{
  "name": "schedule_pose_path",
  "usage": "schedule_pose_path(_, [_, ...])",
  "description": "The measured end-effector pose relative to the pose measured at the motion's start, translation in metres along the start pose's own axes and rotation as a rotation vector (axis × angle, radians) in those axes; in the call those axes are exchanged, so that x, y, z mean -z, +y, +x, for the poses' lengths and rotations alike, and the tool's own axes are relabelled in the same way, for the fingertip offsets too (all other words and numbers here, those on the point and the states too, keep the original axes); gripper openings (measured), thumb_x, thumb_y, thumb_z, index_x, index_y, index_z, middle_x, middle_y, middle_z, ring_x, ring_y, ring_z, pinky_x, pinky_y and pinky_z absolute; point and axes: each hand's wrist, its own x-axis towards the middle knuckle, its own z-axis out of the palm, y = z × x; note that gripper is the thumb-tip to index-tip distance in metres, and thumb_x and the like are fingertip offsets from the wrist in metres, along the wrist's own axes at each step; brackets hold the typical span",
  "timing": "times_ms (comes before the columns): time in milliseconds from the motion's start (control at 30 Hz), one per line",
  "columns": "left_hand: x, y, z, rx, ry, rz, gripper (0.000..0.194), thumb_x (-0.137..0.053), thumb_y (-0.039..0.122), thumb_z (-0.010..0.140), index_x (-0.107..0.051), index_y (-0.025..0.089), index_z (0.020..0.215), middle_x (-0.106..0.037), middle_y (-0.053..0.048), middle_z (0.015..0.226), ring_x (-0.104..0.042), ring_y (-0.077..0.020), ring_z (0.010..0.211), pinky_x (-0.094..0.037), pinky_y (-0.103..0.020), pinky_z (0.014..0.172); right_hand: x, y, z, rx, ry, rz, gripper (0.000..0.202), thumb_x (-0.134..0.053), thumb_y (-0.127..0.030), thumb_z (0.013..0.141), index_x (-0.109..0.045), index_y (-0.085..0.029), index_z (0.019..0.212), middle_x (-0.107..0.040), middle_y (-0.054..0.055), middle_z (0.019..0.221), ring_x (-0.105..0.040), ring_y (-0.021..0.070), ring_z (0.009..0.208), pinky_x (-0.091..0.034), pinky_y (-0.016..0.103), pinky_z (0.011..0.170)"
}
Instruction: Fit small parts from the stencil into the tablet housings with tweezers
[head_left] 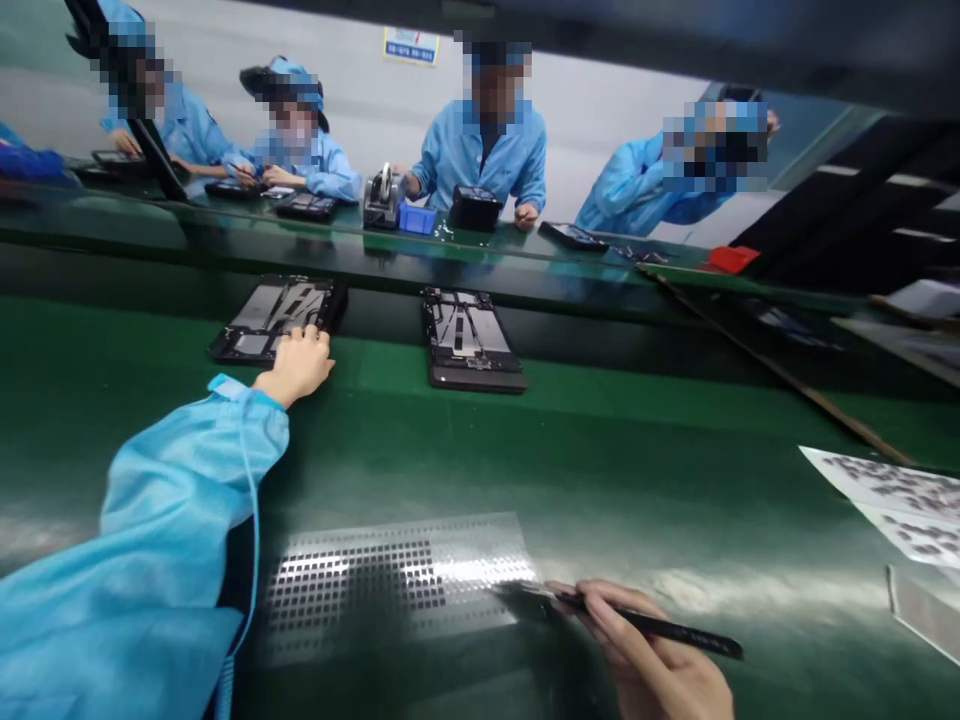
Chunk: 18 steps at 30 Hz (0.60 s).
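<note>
My left hand (301, 362) reaches far forward in a blue sleeve, its fingers curled over the near right part of an opened tablet (251, 312) whose inner parts show. What its fingertips touch underneath is hidden. To the right lies a second opened tablet (480, 335), apart from both hands. At the lower right, my right hand (652, 650) is closed around black tweezers (675, 630). The tips of the tweezers point left, over the right end of a clear sheet (480, 535) with rows of small dark square pieces; whether they touch it I cannot tell.
Printed paper (892, 500) and a flat grey-edged piece (926, 610) lie at the right. Across the raised ledge, several co-workers in blue sit at a bench (517, 245) with a tape dispenser (381, 200), a blue bin (416, 218) and more devices. A coiled cord (255, 540) hangs by my left sleeve.
</note>
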Motion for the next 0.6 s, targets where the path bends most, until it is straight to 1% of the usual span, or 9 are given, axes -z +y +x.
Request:
schedule_pose_path(67, [0.008, 0.002, -0.012, -0.088, -0.006, -0.023, 0.024, -0.053, 0.027, 0.082, -0.052, 0.012, 0.100, -0.052, -0.009, 0.106, -0.051, -0.0219, 0.097, -0.042, -0.042, 0.081, -0.007, 0.000, -0.004, 0.023, -0.028, -0.027, 0.021, -0.080, -0.031, 0.050, -0.070, -0.017, 0.062, -0.067, 0.003, 0.071, -0.063, 0.0155, 0.072, -0.049, 0.012, 0.063])
schedule_pose_path(133, [0.021, 0.011, -0.035, -0.230, 0.005, -0.063, 0.021, -0.054, 0.024, 0.080, -0.055, 0.010, 0.095, -0.053, -0.013, 0.106, -0.048, -0.0268, 0.102, -0.038, -0.043, 0.085, -0.016, 0.002, -0.006, 0.052, -0.074, -0.086, 0.017, -0.077, -0.030, 0.054, -0.070, -0.019, 0.064, -0.067, 0.003, 0.071, -0.062, 0.0159, 0.072, -0.048, 0.014, 0.065])
schedule_pose_path(200, [0.032, 0.026, -0.069, -0.417, 0.009, -0.123, 0.021, -0.051, 0.025, 0.080, -0.058, 0.011, 0.095, -0.054, -0.013, 0.109, -0.047, -0.0277, 0.106, -0.035, -0.042, 0.090, -0.025, 0.004, -0.008, 0.085, -0.129, -0.179, 0.013, -0.074, -0.030, 0.058, -0.070, -0.019, 0.065, -0.068, 0.004, 0.070, -0.062, 0.0168, 0.071, -0.048, 0.017, 0.063])
schedule_pose_path(267, [0.037, 0.044, -0.109, -0.597, 0.007, -0.185, 0.021, -0.050, 0.024, 0.079, -0.058, 0.017, 0.097, -0.053, -0.008, 0.116, -0.045, -0.0245, 0.111, -0.031, -0.040, 0.096, -0.035, 0.008, -0.010, 0.118, -0.168, -0.259, 0.010, -0.070, -0.029, 0.062, -0.070, -0.020, 0.065, -0.068, 0.004, 0.071, -0.062, 0.0173, 0.070, -0.047, 0.020, 0.061])
schedule_pose_path(300, [0.037, 0.051, -0.128, -0.699, 0.022, -0.227, 0.025, -0.050, 0.022, 0.078, -0.056, 0.019, 0.102, -0.049, -0.007, 0.122, -0.040, -0.0232, 0.116, -0.028, -0.038, 0.099, -0.039, 0.010, -0.010, 0.130, -0.176, -0.279, 0.009, -0.068, -0.028, 0.063, -0.070, -0.020, 0.066, -0.068, 0.004, 0.071, -0.062, 0.0175, 0.070, -0.047, 0.021, 0.061])
schedule_pose_path(333, [0.036, 0.058, -0.146, -0.843, 0.092, -0.320, 0.031, -0.050, 0.020, 0.077, -0.053, 0.016, 0.108, -0.045, -0.010, 0.125, -0.036, -0.0252, 0.119, -0.027, -0.040, 0.100, -0.042, 0.013, -0.011, 0.138, -0.179, -0.286, 0.008, -0.068, -0.028, 0.063, -0.070, -0.020, 0.065, -0.068, 0.003, 0.070, -0.062, 0.0175, 0.069, -0.047, 0.021, 0.061])
schedule_pose_path(367, [0.034, 0.063, -0.161, -0.931, 0.102, -0.375, 0.039, -0.050, 0.018, 0.076, -0.047, 0.014, 0.114, -0.041, -0.011, 0.129, -0.028, -0.0259, 0.124, -0.025, -0.040, 0.101, -0.045, 0.015, -0.011, 0.144, -0.175, -0.284, 0.007, -0.068, -0.027, 0.062, -0.070, -0.021, 0.064, -0.068, 0.003, 0.069, -0.062, 0.0175, 0.069, -0.047, 0.022, 0.062])
schedule_pose_path(467, [0.026, 0.069, -0.185, -0.998, 0.067, -0.409, 0.053, -0.043, 0.006, 0.073, -0.033, 0.010, 0.125, -0.035, -0.013, 0.133, -0.015, -0.0242, 0.128, -0.028, -0.036, 0.101, -0.048, 0.021, -0.011, 0.156, -0.157, -0.280, 0.006, -0.068, -0.027, 0.061, -0.069, -0.021, 0.063, -0.068, 0.002, 0.067, -0.062, 0.0175, 0.068, -0.047, 0.023, 0.063])
schedule_pose_path(600, [0.029, 0.069, -0.183, -1.000, 0.031, -0.415, 0.054, -0.041, 0.000, 0.071, -0.036, 0.008, 0.123, -0.038, -0.018, 0.130, -0.028, -0.0288, 0.123, -0.037, -0.037, 0.095, -0.049, 0.022, -0.010, 0.157, -0.150, -0.289, 0.007, -0.068, -0.027, 0.061, -0.069, -0.021, 0.063, -0.068, 0.003, 0.068, -0.062, 0.0187, 0.069, -0.048, 0.025, 0.064])
